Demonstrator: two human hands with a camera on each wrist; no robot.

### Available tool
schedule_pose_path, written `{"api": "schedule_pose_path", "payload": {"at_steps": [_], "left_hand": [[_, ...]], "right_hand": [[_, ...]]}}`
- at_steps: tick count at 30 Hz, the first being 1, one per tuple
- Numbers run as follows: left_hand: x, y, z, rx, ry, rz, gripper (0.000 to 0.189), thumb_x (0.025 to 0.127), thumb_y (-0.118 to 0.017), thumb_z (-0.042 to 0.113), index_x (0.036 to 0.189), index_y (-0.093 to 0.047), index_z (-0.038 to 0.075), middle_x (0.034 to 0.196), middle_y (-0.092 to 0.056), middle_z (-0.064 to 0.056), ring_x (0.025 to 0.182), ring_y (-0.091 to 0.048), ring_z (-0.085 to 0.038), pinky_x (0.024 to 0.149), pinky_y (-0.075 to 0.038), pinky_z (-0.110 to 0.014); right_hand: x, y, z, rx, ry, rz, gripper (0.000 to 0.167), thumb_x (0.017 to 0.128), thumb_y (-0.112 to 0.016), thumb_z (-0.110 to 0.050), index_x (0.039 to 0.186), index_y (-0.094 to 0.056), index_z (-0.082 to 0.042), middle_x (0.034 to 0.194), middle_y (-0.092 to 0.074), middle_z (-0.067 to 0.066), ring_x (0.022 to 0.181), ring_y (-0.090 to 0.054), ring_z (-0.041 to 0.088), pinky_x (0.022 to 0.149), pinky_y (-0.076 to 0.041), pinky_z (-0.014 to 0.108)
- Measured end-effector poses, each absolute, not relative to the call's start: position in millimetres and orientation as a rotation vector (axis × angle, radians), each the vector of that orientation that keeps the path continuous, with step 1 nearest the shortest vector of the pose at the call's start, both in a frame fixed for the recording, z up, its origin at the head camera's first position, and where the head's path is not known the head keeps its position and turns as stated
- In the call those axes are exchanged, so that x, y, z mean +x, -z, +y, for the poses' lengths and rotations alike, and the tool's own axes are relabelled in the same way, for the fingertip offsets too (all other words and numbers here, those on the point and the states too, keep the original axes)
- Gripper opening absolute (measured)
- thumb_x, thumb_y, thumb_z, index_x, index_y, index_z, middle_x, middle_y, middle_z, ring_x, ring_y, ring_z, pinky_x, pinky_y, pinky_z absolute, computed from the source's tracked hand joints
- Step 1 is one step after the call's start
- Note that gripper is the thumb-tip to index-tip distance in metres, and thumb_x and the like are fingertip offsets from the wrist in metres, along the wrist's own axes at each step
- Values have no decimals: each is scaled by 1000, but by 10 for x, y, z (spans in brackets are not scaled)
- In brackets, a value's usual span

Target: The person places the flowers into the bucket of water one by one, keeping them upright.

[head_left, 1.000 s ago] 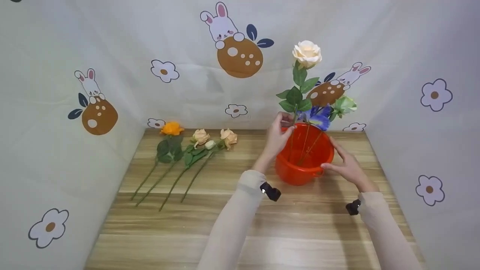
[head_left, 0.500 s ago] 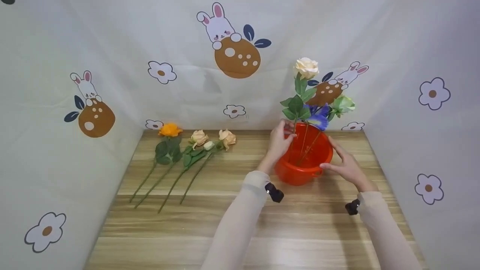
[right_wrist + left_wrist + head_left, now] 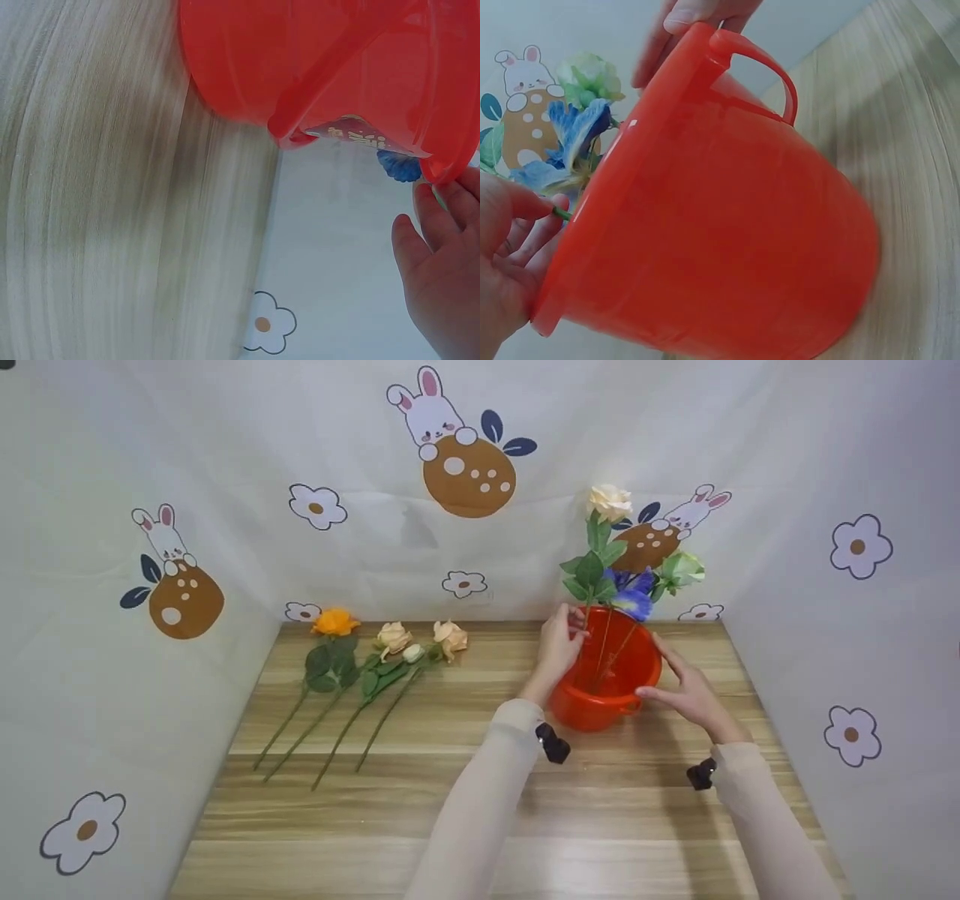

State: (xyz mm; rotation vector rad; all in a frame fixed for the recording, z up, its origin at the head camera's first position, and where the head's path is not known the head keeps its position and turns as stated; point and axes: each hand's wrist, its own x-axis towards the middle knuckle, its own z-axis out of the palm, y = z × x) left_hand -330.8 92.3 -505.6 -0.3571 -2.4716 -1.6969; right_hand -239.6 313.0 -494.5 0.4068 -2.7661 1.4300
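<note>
left hand [image 3: 559,643] is pinching a cream rose [image 3: 610,502], standing in the red bucket [image 3: 589,716], by its stem; right hand [image 3: 688,691], fingers apart, is touching the red bucket. inserting seems underway; next likely calls for releasing.

Pale, creased cloth [image 3: 562,405] rises around the wood-grained tabletop [image 3: 315,840] on its far side and to my left and right. Facing me is a printed rabbit [image 3: 435,420] peeking over a spotted brown round shape [image 3: 470,484] with dark blue leaves [image 3: 492,427]. Smaller rabbit prints [image 3: 171,536] flank it; outlined white flower prints [image 3: 874,547] with brown centres scatter around.
</note>
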Motion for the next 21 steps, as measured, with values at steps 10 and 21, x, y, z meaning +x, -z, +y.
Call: {"api": "schedule_pose_path", "payload": {"at_steps": [10,21], "left_hand": [[-3294,5085,934,-380,1574,-2453,22,88,-63,-10,106,-58,1,102,-68,-15,95,-70,-23,84,-57,-19],[-3256,5091,902,-373,1679,-2396,27,90,-64,-8,114,-57,2,117,-64,-15,102,-70,-24,86,-57,-20]], "right_hand": [[-2456,5090,3164,403,-1417,-2755,91,83,-80,-12,155,-27,0,161,-25,26,148,-23,50,117,-19,69],[-2577,5372,3299,401,-1388,-2731,95,80,-83,-19,158,-28,-11,163,-27,19,149,-25,45,118,-20,67]]}}
